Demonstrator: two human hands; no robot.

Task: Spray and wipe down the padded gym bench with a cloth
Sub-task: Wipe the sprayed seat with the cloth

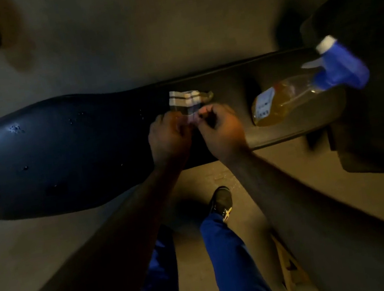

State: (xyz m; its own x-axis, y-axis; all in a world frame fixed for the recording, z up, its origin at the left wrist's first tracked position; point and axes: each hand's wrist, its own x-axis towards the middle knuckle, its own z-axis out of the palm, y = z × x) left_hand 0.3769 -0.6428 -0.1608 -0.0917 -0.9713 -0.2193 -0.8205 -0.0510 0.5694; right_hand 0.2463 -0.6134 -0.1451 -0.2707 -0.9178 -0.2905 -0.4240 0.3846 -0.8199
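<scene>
— Nearest to us, what do we have in our hands?

— Both are closed on the small striped, folded cloth (pixel 185 104): our left hand (pixel 168 137) pinches its near left edge, our right hand (pixel 221 131) its near right edge. It rests on the dark blue padded vinyl gym bench (pixel 61 153), about mid-length.

— How will it handle?

— Soft, light and limp, we judge; it will bunch unless we keep it folded under a flat palm. The vinyl looks slick, with droplets on it, so the cloth should glide.

— And the bottle?

— The clear plastic spray bottle of amber liquid with a blue trigger head (pixel 303 92) lies on its side to our right, on the bench's duller right section, apart from the cloth. We'd take it by the neck below the trigger.

— Room to move?

— Long open padding runs to our left. The near edge is just below our wrists and the far edge just past the cloth, so strokes should run lengthwise. Beyond is bare grey floor (pixel 144 39).
</scene>
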